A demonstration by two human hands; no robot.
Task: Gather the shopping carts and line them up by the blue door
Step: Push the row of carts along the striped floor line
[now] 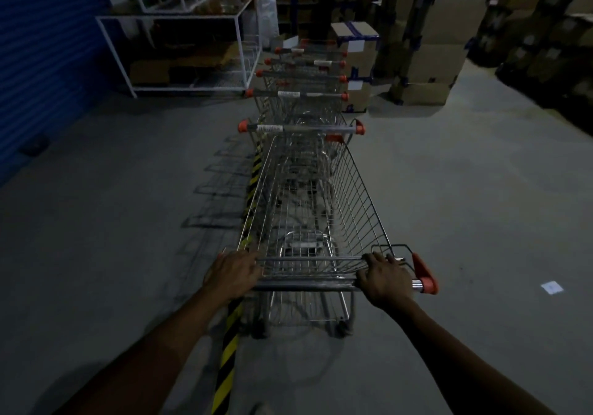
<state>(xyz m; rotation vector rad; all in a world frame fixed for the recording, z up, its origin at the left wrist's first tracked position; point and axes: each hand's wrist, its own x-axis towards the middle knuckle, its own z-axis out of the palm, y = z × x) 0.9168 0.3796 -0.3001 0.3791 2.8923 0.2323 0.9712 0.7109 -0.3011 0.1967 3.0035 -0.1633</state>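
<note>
From the head camera we look down in dim light on two bare forearms reaching to one wire cart [321, 209] in the middle of the view. The left hand [232, 275] curls over the left end of its handle [305, 285]. The right hand [383, 281] wraps the same bar near its right end, just beside an orange end cap [425, 275]. Both hands grip the bar. The cart's nose reaches the handle of the next cart ahead; we cannot tell if it has slid inside. Beyond it stands a row of carts [301, 93], pushed one into another and running straight away from us. We count five handles with orange caps in that row, so six carts with ours. A sixth handle may lie at the far end, but it is too dark to be sure. The blue door [41, 61], ribbed like a shutter, fills the left edge, well apart from the carts across bare grey floor [465, 222]. One strip of yellow and black tape [228, 353] runs along the floor beside the carts' left wheels. A white metal rack [179, 55] stands between the door and the far carts. Stacks of cardboard boxes [442, 45] crowd the right and the back. One small white paper [552, 287] lies on the floor at right.
</note>
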